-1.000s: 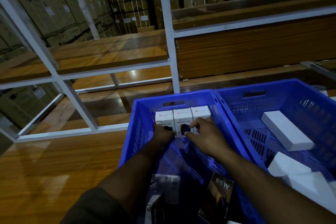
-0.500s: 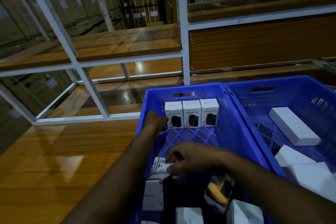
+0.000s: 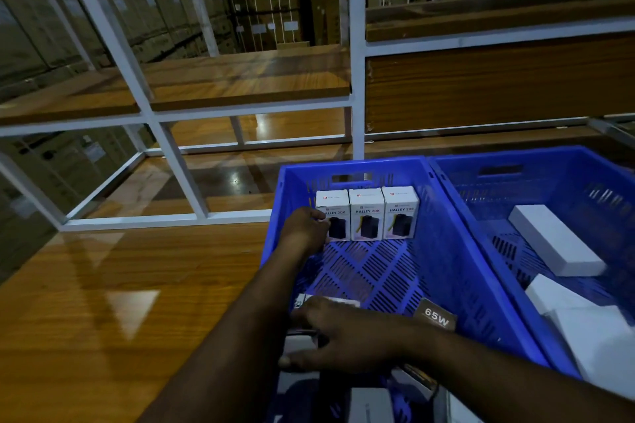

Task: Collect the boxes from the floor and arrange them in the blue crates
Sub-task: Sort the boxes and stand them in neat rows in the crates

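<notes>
Arranging is judged to be the step in hand: a row of three white "HALLEY 20K" boxes [image 3: 367,213] is stood upright, side by side and touching, against the far wall of the left blue crate [image 3: 457,271]. The leftmost box of the row is touched at its left side by the left hand [image 3: 305,228], whose fingers are curled against the box edge; whether it is truly gripped or only steadied cannot be told.

Nearer the camera, the right hand [image 3: 343,336] is laid over a white box [image 3: 331,302] at the near end of the same crate, with the fingers bent over its top and the thumb stretched out low toward the left. A firm hold is suggested, but the underside of the hand is hidden. A dark "65W" box [image 3: 435,315] is seen just beside that wrist, and further white boxes lie dimly at the bottom edge.

In the right blue crate [image 3: 536,165], plain white boxes [image 3: 553,239] are left lying loose and tilted, not yet ordered.

The next move is judged to call for the near box to be lifted, turned upright with its printed face forward, and set beside or in front of the standing row, while that row is kept from toppling by the left hand.
</notes>
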The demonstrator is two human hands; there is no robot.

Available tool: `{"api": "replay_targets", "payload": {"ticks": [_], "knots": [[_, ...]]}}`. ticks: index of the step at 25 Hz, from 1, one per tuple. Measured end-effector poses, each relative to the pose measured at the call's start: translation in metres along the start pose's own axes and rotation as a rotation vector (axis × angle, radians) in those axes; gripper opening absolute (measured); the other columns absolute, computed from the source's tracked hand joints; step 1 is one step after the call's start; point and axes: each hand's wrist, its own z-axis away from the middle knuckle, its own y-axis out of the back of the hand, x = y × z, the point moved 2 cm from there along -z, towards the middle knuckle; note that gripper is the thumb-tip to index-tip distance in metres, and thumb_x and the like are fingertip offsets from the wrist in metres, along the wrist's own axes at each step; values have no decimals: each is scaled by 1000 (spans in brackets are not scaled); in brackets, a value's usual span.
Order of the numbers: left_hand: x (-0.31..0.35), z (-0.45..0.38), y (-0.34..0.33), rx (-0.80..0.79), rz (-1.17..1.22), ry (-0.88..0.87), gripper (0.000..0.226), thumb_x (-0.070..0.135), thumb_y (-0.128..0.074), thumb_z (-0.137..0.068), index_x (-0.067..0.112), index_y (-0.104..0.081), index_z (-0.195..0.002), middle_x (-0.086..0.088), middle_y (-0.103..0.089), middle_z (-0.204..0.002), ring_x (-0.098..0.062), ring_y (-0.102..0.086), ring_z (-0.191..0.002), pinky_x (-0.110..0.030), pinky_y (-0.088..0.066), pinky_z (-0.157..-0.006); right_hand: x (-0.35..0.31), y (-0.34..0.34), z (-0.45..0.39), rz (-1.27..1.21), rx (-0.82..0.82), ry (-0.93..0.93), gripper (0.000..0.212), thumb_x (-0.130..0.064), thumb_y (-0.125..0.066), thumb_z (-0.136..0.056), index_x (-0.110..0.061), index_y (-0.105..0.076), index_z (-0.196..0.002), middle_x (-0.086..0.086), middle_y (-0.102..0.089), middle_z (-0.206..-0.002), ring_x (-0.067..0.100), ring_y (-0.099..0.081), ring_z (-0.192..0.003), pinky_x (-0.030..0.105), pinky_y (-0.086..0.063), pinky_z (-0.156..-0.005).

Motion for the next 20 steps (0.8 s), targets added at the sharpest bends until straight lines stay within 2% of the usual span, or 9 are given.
{"api": "replay_targets", "payload": {"ticks": [3,6,10,12,14,15,17,18,20], "knots": [[4,1,1,-16,-39,-20,20,16,-61,-98,6,-62,-115,-10,-67,-77,-37,-71,-83,-52,-59,-82,1,-8,-2,7,-5,-29,61,-59,-65,-85,-31,-50,-137,1,-58,-130,17,-56,-118,41,-47,-102],[8,4,0,-21,-41,-31,4,15,-59,-98,13,-63,-99,-9,-67,-80,-31,-70,-76,-48,-59,-80,5,1,-3,-35,-9,-12,57,-43,-71,-87,-30,-50,-138,-4,-58,-137,13,-55,-124,38,-45,-107],[6,5,1,-30,25,-34,15,9,-53,-98,13,-62,-88,-15,-67,-85,-24,-65,-67,-41,-56,-69,10,26,2,-138,63,-21,48,-24,-65,-95,-24,-51,-140,-3,-58,-139,11,-54,-125,33,-41,-110],[6,6,4,-46,94,-22,19,7,-49,-101,10,-61,-86,-15,-64,-84,-22,-61,-63,-34,-51,-60,13,34,4,-94,82,1,48,-15,-61,-97,-18,-50,-144,-5,-54,-142,0,-48,-130,29,-36,-114],[6,9,6,-70,144,-12,26,9,-47,-104,11,-59,-80,-14,-62,-82,-21,-58,-63,-29,-47,-53,11,42,6,-52,104,22,44,-5,-58,-97,-14,-55,-141,-10,-53,-134,-19,-45,-118,12,-34,-107],[6,9,7,-72,147,-12,28,8,-47,-104,11,-58,-78,-13,-62,-81,-21,-57,-63,-26,-47,-51,10,46,7,-18,131,32,42,-2,-57,-97,-16,-60,-136,-10,-51,-133,-17,-45,-116,11,-36,-103],[7,10,9,-71,143,-24,29,7,-47,-103,11,-58,-77,-13,-63,-82,-20,-58,-63,-24,-47,-51,11,47,6,50,192,42,37,-4,-56,-96,-25,-69,-123,-5,-44,-141,4,-45,-127,28,-41,-106],[7,10,9,-68,146,-23,29,7,-47,-103,11,-58,-77,-13,-64,-84,-19,-59,-62,-23,-47,-51,10,47,7,74,207,59,33,-8,-58,-96,-28,-71,-118,-5,-42,-143,9,-45,-128,35,-43,-105],[9,12,9,-66,161,-12,29,8,-48,-103,11,-58,-76,-15,-64,-87,-18,-59,-63,-24,-48,-51,10,44,8,96,185,80,27,-26,-64,-95,-31,-68,-122,-5,-44,-139,9,-47,-125,34,-46,-103]]}}
